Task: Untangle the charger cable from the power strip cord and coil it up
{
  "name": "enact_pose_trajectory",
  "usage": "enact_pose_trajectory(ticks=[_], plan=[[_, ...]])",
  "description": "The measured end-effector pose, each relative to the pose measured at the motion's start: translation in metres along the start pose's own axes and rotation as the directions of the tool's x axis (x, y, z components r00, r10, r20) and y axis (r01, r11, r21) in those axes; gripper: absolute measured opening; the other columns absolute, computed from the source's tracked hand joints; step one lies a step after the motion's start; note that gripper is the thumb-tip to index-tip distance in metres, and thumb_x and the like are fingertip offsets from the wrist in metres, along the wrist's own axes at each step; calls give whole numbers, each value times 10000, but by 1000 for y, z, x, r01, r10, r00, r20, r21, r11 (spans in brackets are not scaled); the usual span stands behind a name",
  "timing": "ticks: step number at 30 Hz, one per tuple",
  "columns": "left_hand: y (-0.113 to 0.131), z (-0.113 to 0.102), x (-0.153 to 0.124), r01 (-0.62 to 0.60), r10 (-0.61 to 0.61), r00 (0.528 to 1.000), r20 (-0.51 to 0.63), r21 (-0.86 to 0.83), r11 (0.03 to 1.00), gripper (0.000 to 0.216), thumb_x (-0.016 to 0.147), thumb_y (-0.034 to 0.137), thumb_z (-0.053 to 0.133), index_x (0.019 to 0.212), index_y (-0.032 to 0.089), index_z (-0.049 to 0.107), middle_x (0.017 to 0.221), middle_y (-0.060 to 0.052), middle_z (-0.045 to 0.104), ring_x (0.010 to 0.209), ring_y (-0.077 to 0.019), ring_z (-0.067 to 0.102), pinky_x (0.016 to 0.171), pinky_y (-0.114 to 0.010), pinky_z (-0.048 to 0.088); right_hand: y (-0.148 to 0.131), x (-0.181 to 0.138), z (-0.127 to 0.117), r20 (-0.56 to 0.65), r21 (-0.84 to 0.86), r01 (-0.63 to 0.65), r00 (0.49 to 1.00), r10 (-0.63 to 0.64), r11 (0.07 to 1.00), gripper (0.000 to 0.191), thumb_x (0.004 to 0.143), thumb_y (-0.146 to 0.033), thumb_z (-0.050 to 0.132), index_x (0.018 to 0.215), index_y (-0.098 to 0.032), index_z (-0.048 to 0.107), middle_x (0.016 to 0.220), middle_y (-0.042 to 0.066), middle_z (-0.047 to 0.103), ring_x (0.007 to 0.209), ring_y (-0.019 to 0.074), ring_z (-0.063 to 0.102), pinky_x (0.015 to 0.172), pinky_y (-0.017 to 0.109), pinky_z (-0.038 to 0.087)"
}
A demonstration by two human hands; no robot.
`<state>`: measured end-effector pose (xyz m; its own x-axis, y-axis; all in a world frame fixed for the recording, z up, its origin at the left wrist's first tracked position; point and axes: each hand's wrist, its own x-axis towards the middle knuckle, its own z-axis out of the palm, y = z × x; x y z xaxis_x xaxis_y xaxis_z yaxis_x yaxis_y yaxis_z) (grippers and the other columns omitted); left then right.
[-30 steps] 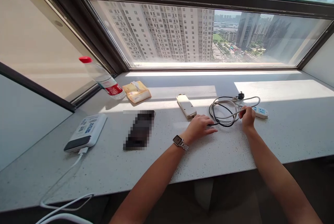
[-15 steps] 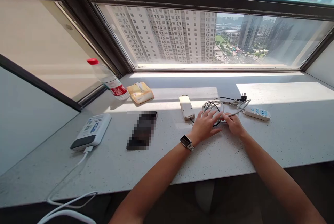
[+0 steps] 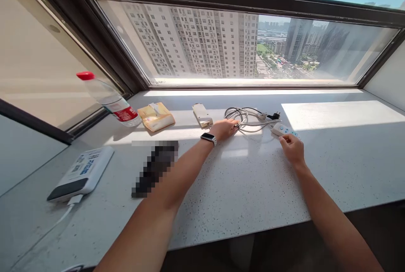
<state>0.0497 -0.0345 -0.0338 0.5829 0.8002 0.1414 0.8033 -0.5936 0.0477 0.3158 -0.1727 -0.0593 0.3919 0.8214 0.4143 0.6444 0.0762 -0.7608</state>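
Observation:
A loose coil of white and black cables [image 3: 242,116] lies on the speckled white sill [image 3: 240,187] near the window. My left hand [image 3: 224,129], with a watch on its wrist, is reached far forward and closed on the coil's left side. A small white power strip with blue buttons [image 3: 282,129] lies at the coil's right end. My right hand [image 3: 292,148] has its fingertips pinched on the near end of that strip. A black plug [image 3: 276,115] and a white plug lie just behind the strip.
A longer white power strip [image 3: 202,115] lies left of the coil. Further left are a yellow tissue pack [image 3: 155,116] and a tilted water bottle with a red cap [image 3: 110,101]. A dark phone [image 3: 155,166] and a power bank [image 3: 80,173] with a white lead lie nearer.
The coil and small strip have shifted farther back toward the window. My left arm has stretched forward with the coil. My right hand has moved from the cable to the strip's near end.

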Motion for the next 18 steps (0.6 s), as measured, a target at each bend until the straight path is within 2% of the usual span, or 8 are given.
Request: enact_pose_trajectory(ticks=[4, 8, 10, 12, 14, 16, 18], plan=[[-1, -2, 0, 26, -26, 1000, 9, 0, 1000, 208, 879, 248, 475, 950, 176, 657, 992, -130, 679, 900, -274, 633, 583, -288, 382, -5, -3, 4, 21, -22, 21, 1000, -21, 1000, 295, 790, -470, 519, 734, -210, 647, 805, 94, 682, 805, 251, 577, 727, 386, 465], [17, -3, -4, 65, -65, 998, -26, -35, 997, 193, 870, 255, 477, 968, 182, 626, 975, -99, 682, 802, -238, 632, 565, -282, 355, -7, -6, 4, 59, -67, 0, 998, 4, 998, 296, 798, -435, 485, 832, -199, 660, 914, 123, 688, 940, 295, 574, 807, 444, 467], [23, -4, -10, 69, -72, 996, -48, -58, 996, 202, 868, 261, 478, 993, 189, 620, 996, -88, 686, 809, -235, 632, 565, -282, 350, -5, -5, 1, 38, -140, -47, 998, 53, 989, 314, 792, -389, 469, 928, -184, 664, 1025, 146, 680, 1033, 325, 556, 844, 476, 462], [26, -6, -17, 63, -68, 996, -58, -78, 995, 190, 857, 259, 490, 974, 193, 624, 998, -80, 691, 819, -235, 632, 559, -282, 340, 0, 0, -1, -5, -250, -99, 995, 101, 963, 408, 788, -387, 488, 1101, -170, 637, 1209, 168, 628, 1161, 363, 501, 902, 522, 438], [26, -8, -24, 58, -64, 996, -55, -97, 994, 169, 846, 259, 503, 934, 193, 632, 949, -72, 697, 793, -229, 630, 544, -278, 324, 7, 7, -3, -6, -378, -111, 993, 117, 919, 587, 776, -453, 550, 1290, -170, 545, 1410, 177, 499, 1300, 396, 390, 1006, 579, 353], [25, -11, -30, 64, -70, 996, -53, -117, 991, 173, 853, 276, 500, 910, 193, 641, 894, -66, 700, 762, -222, 626, 532, -274, 314, 15, 17, -4, 74, -479, -64, 991, 113, 875, 788, 741, -541, 615, 1411, -167, 437, 1521, 173, 371, 1395, 406, 267, 1091, 607, 230], [23, -14, -33, 65, -71, 997, -39, -135, 989, 219, 878, 330, 486, 888, 194, 658, 857, -63, 703, 743, -217, 625, 529, -271, 316, 23, 27, -3, 167, -534, 0, 980, 105, 846, 888, 718, -600, 640, 1447, -157, 392, 1527, 180, 361, 1418, 406, 232, 1115, 614, 168]])
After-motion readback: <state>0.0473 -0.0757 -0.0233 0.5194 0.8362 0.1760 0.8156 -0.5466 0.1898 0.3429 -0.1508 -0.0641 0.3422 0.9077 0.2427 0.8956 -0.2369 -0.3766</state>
